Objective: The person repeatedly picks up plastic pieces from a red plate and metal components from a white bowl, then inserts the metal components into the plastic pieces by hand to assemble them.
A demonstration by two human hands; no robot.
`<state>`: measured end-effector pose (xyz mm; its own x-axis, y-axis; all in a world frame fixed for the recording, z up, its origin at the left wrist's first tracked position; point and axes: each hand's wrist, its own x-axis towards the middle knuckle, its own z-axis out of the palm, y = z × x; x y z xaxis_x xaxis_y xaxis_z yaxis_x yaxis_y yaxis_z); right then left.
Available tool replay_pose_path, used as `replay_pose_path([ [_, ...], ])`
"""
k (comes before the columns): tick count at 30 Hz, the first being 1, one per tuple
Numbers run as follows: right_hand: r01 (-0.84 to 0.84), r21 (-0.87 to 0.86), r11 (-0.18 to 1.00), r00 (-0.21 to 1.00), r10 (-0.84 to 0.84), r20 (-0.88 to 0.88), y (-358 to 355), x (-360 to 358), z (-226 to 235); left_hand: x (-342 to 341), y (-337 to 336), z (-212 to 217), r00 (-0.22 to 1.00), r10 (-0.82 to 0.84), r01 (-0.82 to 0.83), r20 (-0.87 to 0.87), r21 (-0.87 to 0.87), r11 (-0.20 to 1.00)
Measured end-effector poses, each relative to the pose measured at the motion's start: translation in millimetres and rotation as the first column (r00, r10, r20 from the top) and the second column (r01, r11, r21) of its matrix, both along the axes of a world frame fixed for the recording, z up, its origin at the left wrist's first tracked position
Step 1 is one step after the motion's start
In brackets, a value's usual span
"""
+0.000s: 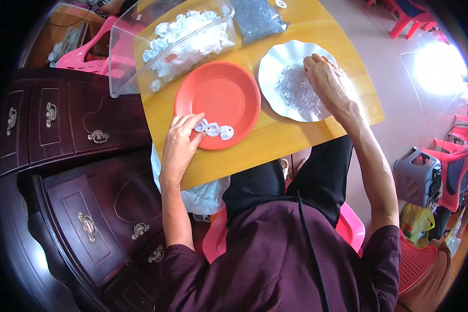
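At the near left rim of an orange-red round plate, my left hand pinches a small white plastic piece between thumb and fingers. Two more white pieces, one a ring-like part, lie in a row beside it on the plate. My right hand reaches over a white scalloped plate. Its fingers are drawn together at the pile of small clear plastic bits; whatever they grip is hidden.
A clear plastic bin full of white parts stands at the table's far left. Next to it lies a bag of dark grey bits. The wooden table ends just before my lap. A dark drawer cabinet flanks me on the left.
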<state>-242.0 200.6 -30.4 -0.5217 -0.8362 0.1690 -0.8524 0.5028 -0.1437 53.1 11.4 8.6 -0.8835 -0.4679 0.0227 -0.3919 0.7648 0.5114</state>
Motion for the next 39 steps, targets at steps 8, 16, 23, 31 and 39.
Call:
replay_pose_path([
  [8,0.031,-0.166,0.986,0.985,-0.002,0.173,11,2,21,0,11,7,0.976,0.213,-0.208,-0.04,0.103,0.973],
  [16,0.374,-0.514,0.772,0.402,0.364,0.84,26,53,38,-2,44,-8,0.829,0.421,0.121,-0.367,0.854,0.506],
  [23,0.628,-0.327,0.706,-0.165,0.532,0.831,37,116,33,-24,85,-17,0.811,0.439,0.267,-0.387,0.912,0.311],
  [31,0.704,-0.269,0.657,-0.284,0.607,0.742,47,132,16,-41,100,-15,0.809,0.401,0.294,-0.429,0.887,0.356],
  [39,0.742,-0.337,0.58,-0.134,0.62,0.773,54,139,30,-44,102,-16,0.835,0.396,0.278,-0.382,0.914,0.296],
])
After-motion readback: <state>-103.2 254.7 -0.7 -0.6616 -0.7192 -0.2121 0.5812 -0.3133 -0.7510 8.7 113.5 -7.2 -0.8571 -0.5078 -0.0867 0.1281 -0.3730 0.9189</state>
